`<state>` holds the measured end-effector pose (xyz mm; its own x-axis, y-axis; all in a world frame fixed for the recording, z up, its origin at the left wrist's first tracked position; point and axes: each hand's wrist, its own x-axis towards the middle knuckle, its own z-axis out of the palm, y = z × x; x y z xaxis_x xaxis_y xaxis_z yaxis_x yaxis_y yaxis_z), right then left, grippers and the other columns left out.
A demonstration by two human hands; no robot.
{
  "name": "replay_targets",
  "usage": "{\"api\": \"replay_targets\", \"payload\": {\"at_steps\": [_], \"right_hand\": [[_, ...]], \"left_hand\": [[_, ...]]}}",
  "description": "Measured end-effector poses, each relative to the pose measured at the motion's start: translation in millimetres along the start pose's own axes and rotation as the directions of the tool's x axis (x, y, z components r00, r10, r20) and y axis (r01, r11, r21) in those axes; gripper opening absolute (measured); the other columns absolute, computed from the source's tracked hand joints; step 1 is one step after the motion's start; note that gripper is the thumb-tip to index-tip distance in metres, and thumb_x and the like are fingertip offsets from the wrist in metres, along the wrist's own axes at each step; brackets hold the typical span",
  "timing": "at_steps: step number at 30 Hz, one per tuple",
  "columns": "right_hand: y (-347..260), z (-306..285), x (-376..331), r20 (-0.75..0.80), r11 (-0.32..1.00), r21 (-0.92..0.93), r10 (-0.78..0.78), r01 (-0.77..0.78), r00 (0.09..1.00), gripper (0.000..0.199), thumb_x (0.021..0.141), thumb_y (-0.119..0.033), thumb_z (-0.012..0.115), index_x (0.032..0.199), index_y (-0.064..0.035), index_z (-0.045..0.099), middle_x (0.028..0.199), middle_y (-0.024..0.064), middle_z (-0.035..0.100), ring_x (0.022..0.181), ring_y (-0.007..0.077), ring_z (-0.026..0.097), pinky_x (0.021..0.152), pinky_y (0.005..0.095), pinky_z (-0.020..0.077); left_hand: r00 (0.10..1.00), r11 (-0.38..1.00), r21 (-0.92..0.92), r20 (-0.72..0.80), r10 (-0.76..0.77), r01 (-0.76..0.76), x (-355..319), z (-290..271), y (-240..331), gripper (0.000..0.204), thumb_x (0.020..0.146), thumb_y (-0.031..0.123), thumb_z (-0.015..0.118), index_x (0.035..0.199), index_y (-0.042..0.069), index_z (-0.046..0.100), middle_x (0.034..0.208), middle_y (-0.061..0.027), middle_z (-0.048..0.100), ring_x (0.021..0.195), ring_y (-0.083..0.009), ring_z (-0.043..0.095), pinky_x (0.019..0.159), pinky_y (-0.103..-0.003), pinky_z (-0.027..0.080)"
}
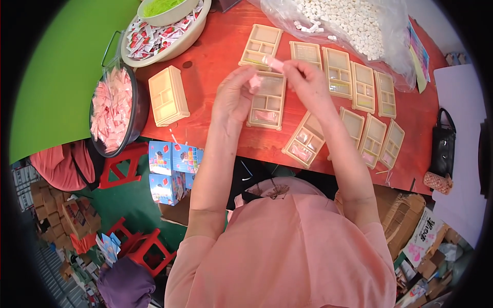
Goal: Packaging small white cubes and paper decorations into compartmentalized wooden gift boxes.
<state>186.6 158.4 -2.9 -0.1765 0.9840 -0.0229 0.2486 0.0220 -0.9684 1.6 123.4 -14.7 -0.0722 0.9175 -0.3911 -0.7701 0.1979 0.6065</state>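
Note:
Above a compartment tray [267, 100], my left hand [232, 93] is closed with a small pink packet [254, 83] at its fingertips. My right hand [308, 84] pinches another narrow packet [275, 63], pink with a clear end, slightly higher and to the right. Both packets are a little blurred. In the nearest compartment of the tray lies one pink packet [265, 116]. More beige trays stand around it, such as a tray [262, 42] behind and a tray [305, 141] to the right holding clear and pink packets. Some trays hold light green packets [340, 86].
A dark bowl [136, 113] of pink packets stands at the left edge. Behind it is a cream basin [195, 41] of strawberry-printed sachets, topped by a bowl of green strands. A stack of trays [167, 95], a bag of white pieces [354, 25] and printed boxes [164, 172] are nearby.

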Motion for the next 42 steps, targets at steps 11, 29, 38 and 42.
{"api": "replay_targets", "payload": {"at_steps": [11, 29, 38, 42], "right_hand": [[-1, 31, 46, 0.052, 0.751, -0.584, -0.343, 0.307, 0.938, 0.032, 0.093, -0.029, 0.072, 0.101, 0.0014, 0.073, 0.087, 0.0116, 0.074, 0.078, 0.0181, 0.069, 0.073, 0.0334, 0.0536], [18, -65, -14, -0.105, 0.955, -0.295, 0.010, -0.041, 0.994, 0.029, 0.094, -0.026, 0.066, 0.103, 0.0011, 0.075, 0.084, 0.0162, 0.073, 0.077, 0.0239, 0.070, 0.072, 0.0357, 0.0530], [-15, -72, -24, -0.050, 0.653, -0.757, -0.021, -0.024, 0.999, 0.043, 0.092, -0.037, 0.070, 0.106, 0.0040, 0.072, 0.090, 0.0193, 0.073, 0.086, 0.0333, 0.071, 0.077, 0.0400, 0.0544], [-8, -76, -38, 0.046, 0.977, -0.212, 0.045, -0.035, 0.998, 0.041, 0.092, -0.036, 0.074, 0.110, 0.0019, 0.071, 0.089, 0.0132, 0.073, 0.084, 0.0202, 0.069, 0.076, 0.0336, 0.0538]], "left_hand": [[0.981, 0.990, 0.039, -0.133, 0.141, -0.136, 1, -32, 16, 0.017, 0.090, 0.002, 0.077, 0.099, 0.001, 0.064, 0.088, -0.0097, 0.071, 0.072, -0.0170, 0.066, 0.059, -0.027, 0.050], [0.998, 0.976, 0.205, 0.011, 0.067, -0.067, -11, 26, -34, 0.019, 0.090, -0.005, 0.075, 0.106, -0.002, 0.066, 0.098, -0.0125, 0.071, 0.077, -0.0190, 0.069, 0.070, -0.028, 0.058], [0.998, 0.979, 0.198, 0.039, -0.057, 0.048, -7, 35, -40, 0.024, 0.091, -0.004, 0.073, 0.113, -0.005, 0.064, 0.102, -0.0146, 0.071, 0.086, -0.0211, 0.070, 0.076, -0.030, 0.059], [0.981, 0.970, 0.230, 0.151, -0.121, 0.084, -8, 48, -53, 0.026, 0.091, -0.004, 0.072, 0.116, -0.005, 0.064, 0.104, -0.0158, 0.072, 0.090, -0.0213, 0.072, 0.079, -0.030, 0.059]]}}
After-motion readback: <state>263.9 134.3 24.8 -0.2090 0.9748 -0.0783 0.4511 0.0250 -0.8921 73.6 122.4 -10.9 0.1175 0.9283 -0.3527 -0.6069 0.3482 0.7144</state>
